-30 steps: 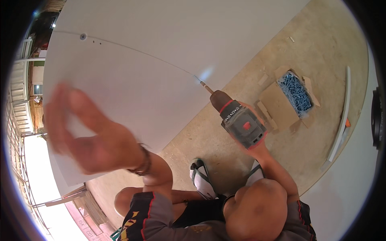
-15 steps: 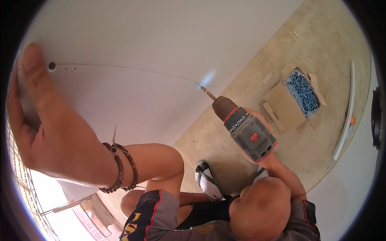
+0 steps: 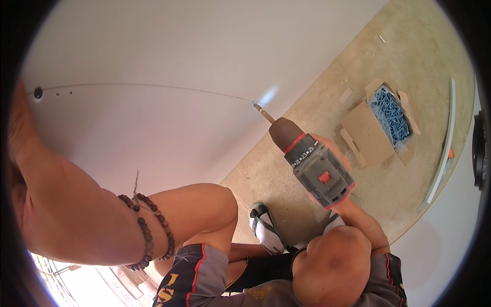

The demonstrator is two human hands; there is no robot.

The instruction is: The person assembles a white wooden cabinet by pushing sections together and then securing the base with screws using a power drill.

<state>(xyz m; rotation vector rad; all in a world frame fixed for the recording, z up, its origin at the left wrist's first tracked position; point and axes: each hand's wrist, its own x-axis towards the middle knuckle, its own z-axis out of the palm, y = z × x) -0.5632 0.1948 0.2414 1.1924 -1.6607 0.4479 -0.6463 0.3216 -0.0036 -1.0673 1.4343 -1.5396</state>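
Note:
My right hand (image 3: 332, 148) is wrapped round a black and red cordless drill (image 3: 322, 176). The bit (image 3: 265, 113) points up and left at a pale wall panel (image 3: 169, 117). At its tip a small bluish screw head (image 3: 253, 104) meets the panel, on a thin pencil line, beside a bright spot of light. My left hand (image 3: 25, 138) is against the panel at the far left, cut off by the picture's edge. Its thumb is stretched up and its other fingers are mostly hidden. Two beaded bracelets (image 3: 148, 233) circle that wrist.
An open cardboard box (image 3: 365, 133) of blue screws (image 3: 391, 115) sits on the concrete floor (image 3: 307, 215) to the right. Beyond it lies a long white strip (image 3: 444, 148). A dark round hole (image 3: 38, 93) and two small dots mark the panel. My knees are bent below.
The drill bit has moved closer to the panel, and less of the screw stands out. My left hand has slid farther left, partly out of view.

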